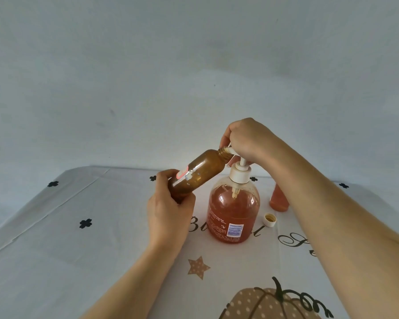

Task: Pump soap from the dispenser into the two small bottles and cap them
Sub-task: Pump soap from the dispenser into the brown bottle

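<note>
A clear soap dispenser [233, 212] full of orange soap stands mid-table, its white pump head up. My left hand [168, 210] grips the base of a small brown bottle [200, 169], tilted so its open neck meets the pump spout. My right hand [247, 139] rests over the pump head with its fingers curled round it. The second small bottle [279, 199], orange with soap, stands behind my right forearm, partly hidden. A white cap [270, 220] lies on the cloth between the dispenser and that bottle.
A white tablecloth [67, 226] with black flowers, a star, script lettering and a pumpkin print covers the table. A pale wall rises behind the table's far edge.
</note>
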Available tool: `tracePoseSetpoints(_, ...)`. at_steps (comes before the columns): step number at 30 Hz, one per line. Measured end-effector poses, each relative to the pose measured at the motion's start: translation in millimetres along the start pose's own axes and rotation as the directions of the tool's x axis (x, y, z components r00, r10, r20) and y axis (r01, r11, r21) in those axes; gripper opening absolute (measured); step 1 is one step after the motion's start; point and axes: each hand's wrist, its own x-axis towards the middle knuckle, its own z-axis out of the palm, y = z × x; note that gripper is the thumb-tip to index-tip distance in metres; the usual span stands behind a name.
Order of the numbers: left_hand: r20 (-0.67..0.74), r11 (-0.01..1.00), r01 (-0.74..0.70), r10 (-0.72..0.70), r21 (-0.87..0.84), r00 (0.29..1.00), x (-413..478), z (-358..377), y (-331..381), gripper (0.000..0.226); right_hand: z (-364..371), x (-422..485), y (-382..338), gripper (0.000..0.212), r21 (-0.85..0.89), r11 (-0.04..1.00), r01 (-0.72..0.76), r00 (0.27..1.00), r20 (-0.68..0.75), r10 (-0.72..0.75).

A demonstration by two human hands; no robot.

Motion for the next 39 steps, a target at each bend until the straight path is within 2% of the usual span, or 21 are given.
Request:
tracePoseSetpoints(4, -0.005, 1.000, 0.002, -0.002, 0.000, 1.000, 1.1, 0.0, -2.5, 0.038, 2.1, 1.9, 3.2, 0.036, -0.019, 0.999, 0.038, 0.999, -0.018, -0.038)
tracePoseSetpoints(8, -0.004, 1.000, -0.004, 0.004, 0.005, 1.000, 1.2, 0.5, -2.7, 0.036, 1.1, 3.0, 9.4, 0.031, 0.028, 0.994, 0.102, 0.989, -0.107, -0.098)
tracePoseSetpoints(11, -0.002, 1.000, 0.005, -0.005, 0.008, 1.000, 1.6, 0.4, -3.4, 0.035, 2.8, 3.8, 10.7, 0.020, 0.096, 0.991, 0.091, 0.992, -0.095, -0.082)
tracePoseSetpoints(14, -0.019, 0.999, 0.048, -0.047, 0.025, 0.999, 3.6, 0.4, -7.6, 0.036, 9.0, 5.6, 12.2, 0.016, 0.079, 0.992, 0.099, 0.993, -0.073, -0.094)
tracePoseSetpoints(19, 0.001, 0.993, 0.080, -0.081, 0.083, 0.997, 4.8, 1.2, -8.1, 0.031, 14.1, 5.0, 10.1, 0.023, 0.053, 0.997, 0.062, 0.997, -0.043, -0.060)
tracePoseSetpoints(23, -0.009, 0.994, 0.063, -0.062, 0.090, 0.998, 3.8, 0.6, -5.8, 0.031, 11.1, 2.0, 10.7, 0.019, 0.126, 0.990, 0.056, 0.992, -0.118, -0.041)
tracePoseSetpoints(30, 0.015, 0.998, -0.051, 0.050, 0.049, 0.999, 1.0, 2.1, -3.2, 0.032, -4.5, -7.5, 2.1, 0.029, 0.300, 0.954, -0.013, 0.993, -0.107, 0.047)
tracePoseSetpoints(39, 0.012, 0.999, -0.042, 0.041, 0.019, 0.999, 0.8, 0.2, -3.4, 0.035, 0.3, -7.5, -2.6, 0.030, 0.288, 0.958, -0.006, 0.994, -0.104, 0.037)
